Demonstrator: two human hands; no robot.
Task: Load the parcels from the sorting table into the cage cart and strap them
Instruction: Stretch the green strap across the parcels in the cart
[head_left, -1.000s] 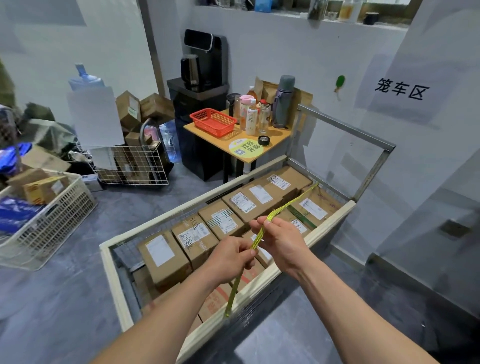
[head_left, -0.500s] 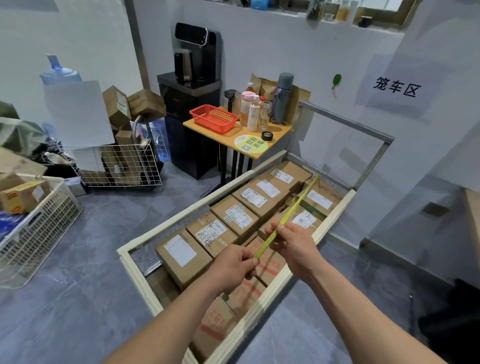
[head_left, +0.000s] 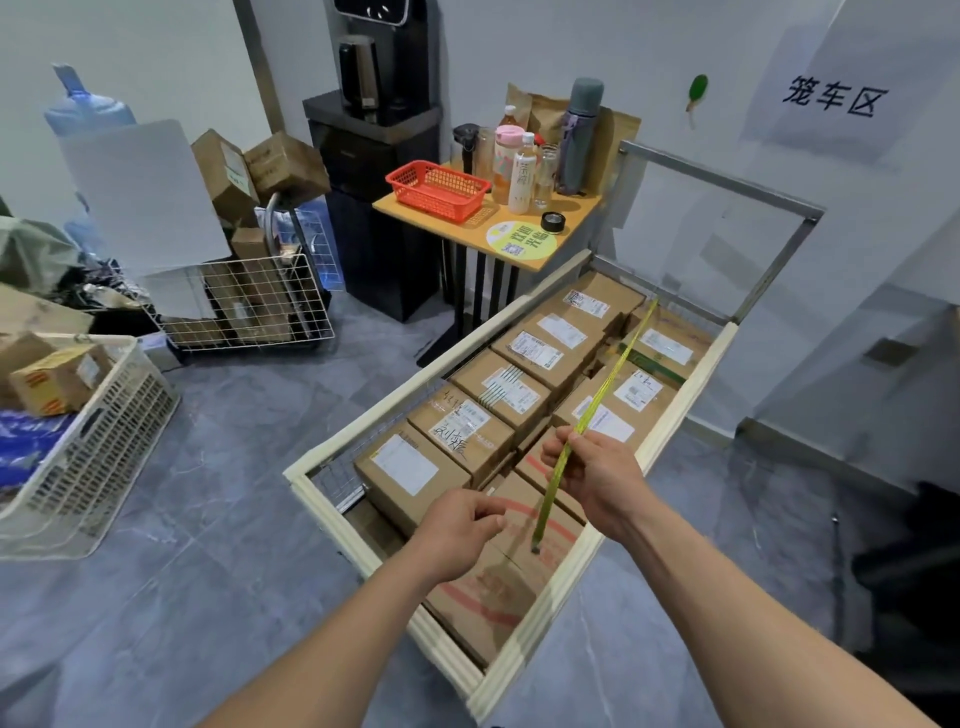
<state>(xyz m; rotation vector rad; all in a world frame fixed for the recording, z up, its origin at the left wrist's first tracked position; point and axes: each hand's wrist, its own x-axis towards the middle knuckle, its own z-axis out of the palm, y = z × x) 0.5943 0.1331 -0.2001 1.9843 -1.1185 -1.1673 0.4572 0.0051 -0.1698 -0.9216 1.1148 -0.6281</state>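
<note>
Strap (head_left: 613, 374): yellow-green, runs in a straight line from the far end of the cage cart (head_left: 691, 395) over its right-hand row to the right hand (head_left: 592, 478), which pinches it above the cart's near half. The free tail hangs down to the nearest box. Left hand (head_left: 457, 525): just left of the strap, apart from it, fingers loosely curled, holding nothing visible. Parcels (head_left: 405, 467) fill the cart in two rows nearly to the rim, so loading looks done. Strapping is judged under way: far anchor not resolvable, near end unfastened. Left of the cart, a white basket (head_left: 104, 441) holds more boxes; their relevance cannot be told.
</note>
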